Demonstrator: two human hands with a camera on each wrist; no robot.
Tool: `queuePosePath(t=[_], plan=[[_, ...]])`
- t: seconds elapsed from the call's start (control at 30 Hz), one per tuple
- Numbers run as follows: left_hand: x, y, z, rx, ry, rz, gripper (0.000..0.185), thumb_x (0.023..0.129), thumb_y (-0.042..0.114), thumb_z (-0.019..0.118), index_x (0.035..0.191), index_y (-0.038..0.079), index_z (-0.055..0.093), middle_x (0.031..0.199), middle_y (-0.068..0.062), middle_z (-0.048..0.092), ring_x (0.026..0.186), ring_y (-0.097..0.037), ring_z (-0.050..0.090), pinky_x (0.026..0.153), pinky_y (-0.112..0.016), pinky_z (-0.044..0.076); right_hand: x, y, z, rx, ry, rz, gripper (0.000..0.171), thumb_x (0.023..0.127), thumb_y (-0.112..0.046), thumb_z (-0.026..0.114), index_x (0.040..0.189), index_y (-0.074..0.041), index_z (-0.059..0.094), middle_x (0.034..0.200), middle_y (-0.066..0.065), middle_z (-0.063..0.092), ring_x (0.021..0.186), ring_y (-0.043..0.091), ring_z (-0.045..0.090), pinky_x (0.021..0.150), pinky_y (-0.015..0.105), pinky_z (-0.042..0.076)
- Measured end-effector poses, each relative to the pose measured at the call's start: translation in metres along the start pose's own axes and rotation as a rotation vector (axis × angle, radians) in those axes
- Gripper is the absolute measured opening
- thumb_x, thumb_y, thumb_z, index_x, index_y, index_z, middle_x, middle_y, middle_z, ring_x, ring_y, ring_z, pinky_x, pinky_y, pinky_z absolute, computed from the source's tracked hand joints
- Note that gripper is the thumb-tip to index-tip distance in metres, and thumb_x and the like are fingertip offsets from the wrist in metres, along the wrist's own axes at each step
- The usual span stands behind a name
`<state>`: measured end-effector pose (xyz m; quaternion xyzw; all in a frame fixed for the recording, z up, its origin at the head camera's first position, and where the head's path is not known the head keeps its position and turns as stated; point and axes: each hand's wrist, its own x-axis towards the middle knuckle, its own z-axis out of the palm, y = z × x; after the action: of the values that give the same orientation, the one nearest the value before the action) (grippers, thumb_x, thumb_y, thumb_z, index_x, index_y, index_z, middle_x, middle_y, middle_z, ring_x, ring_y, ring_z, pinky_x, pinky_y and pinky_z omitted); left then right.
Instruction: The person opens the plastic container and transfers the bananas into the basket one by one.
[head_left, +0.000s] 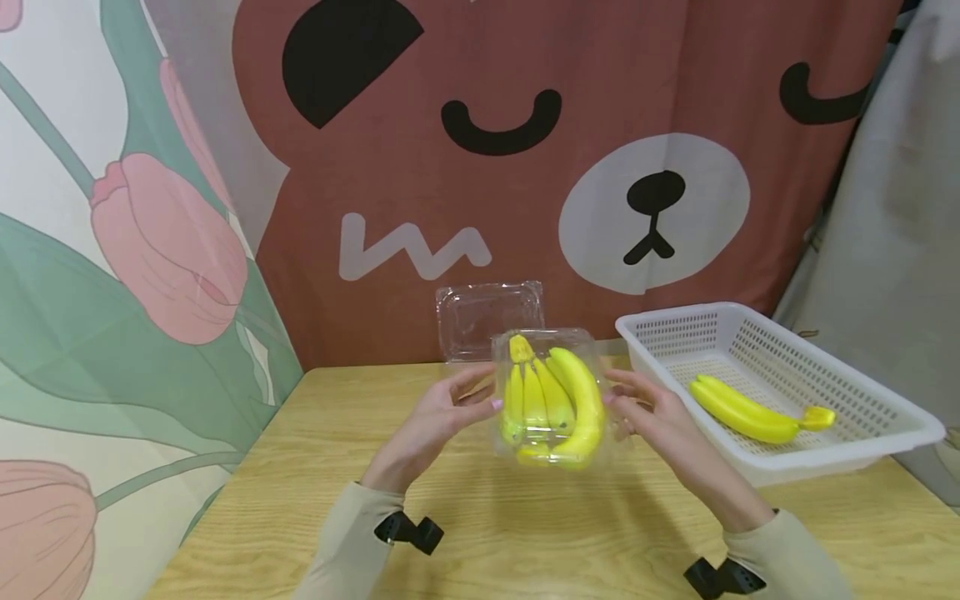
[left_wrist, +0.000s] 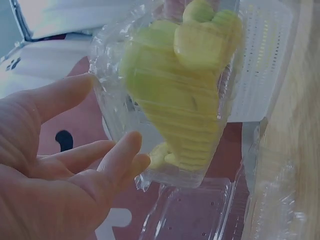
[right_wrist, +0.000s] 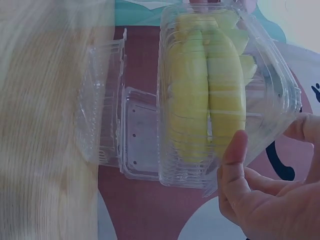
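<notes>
- My left hand (head_left: 438,417) and my right hand (head_left: 651,417) hold a clear plastic clamshell box (head_left: 550,398) between them, lifted above the wooden table (head_left: 525,533)
- Left hand: at 9 o'clock of the box; fingers (left_wrist: 120,157) nearly straight and spread apart, tips resting against the box wall, thumb above them
- Right hand: at 3 o'clock of the box; fingers extended along the box side, thumb (right_wrist: 234,160) pressed against the near wall; not curled around it
- Contents: a bunch of yellow bananas (head_left: 553,404) inside the box, stem end at 12 o'clock, tips at 6 o'clock
- Box position: centre of the head view, tilted up toward me, well clear of the tabletop
- Second item: an empty clear plastic clamshell box (head_left: 489,318) stands at 11 o'clock of the held box, at the table's far edge against the bear-face curtain (head_left: 525,167)
- White perforated basket (head_left: 885,412) sits at 3 o'clock on the table, apart from my right hand; a pair of yellow bananas (head_left: 750,410) lies in it
- Tulip-pattern curtain (head_left: 112,250) hangs at 9 o'clock
</notes>
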<state>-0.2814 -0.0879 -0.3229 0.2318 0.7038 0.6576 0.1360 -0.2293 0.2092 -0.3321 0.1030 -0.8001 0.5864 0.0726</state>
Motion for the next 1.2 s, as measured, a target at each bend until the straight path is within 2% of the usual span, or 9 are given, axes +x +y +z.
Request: queuePosePath(t=[0.13,0.37,0.63,0.8,1.2], plan=[[-0.007,0.003,0.006,0.018,-0.02,-0.015,0.074,0.089,0.026,0.075,0.152,0.014,0.038,0.156,0.0,0.033,0.14,-0.023,0.035,0.114,-0.05,0.026,-0.01,-0.001,-0.003,-0.002,-0.004,-0.001,0.053,0.1,-0.025,0.058,0.147,-0.005,0.042,0.124,0.021,0.054,0.09,0.027,0.062,0.068,0.034,0.056],[-0.018,0.006,0.014,0.034,-0.054,-0.006,0.074,0.089,0.022,0.074,0.152,0.012,0.037,0.158,-0.001,0.031,0.14,-0.024,0.035,0.112,-0.047,0.029,-0.026,-0.003,-0.005,0.012,0.002,-0.011,0.05,0.098,-0.015,0.058,0.144,0.0,0.044,0.122,0.023,0.053,0.088,0.022,0.063,0.065,0.033,0.056],[-0.029,0.004,0.022,0.059,-0.093,-0.019,0.073,0.09,0.019,0.074,0.152,0.008,0.036,0.159,-0.008,0.026,0.141,-0.029,0.034,0.106,-0.042,0.039,-0.043,0.0,-0.005,0.008,0.006,0.015,0.052,0.095,-0.013,0.059,0.144,-0.002,0.045,0.122,0.022,0.053,0.085,0.02,0.064,0.065,0.034,0.056],[-0.039,0.003,0.028,0.067,-0.106,-0.03,0.074,0.089,0.017,0.075,0.151,0.01,0.037,0.159,-0.009,0.027,0.14,-0.031,0.035,0.105,-0.043,0.041,-0.055,0.002,-0.004,0.029,-0.004,0.033,0.052,0.096,-0.012,0.06,0.144,-0.002,0.044,0.122,0.021,0.052,0.083,0.017,0.064,0.065,0.034,0.056],[-0.061,-0.002,0.041,0.084,-0.111,-0.045,0.079,0.088,0.017,0.076,0.153,0.006,0.032,0.159,-0.011,0.026,0.139,-0.033,0.037,0.103,-0.047,0.042,-0.077,0.012,-0.002,-0.004,-0.005,0.049,0.051,0.095,-0.008,0.061,0.143,-0.004,0.045,0.121,0.018,0.053,0.085,0.014,0.064,0.063,0.032,0.055]])
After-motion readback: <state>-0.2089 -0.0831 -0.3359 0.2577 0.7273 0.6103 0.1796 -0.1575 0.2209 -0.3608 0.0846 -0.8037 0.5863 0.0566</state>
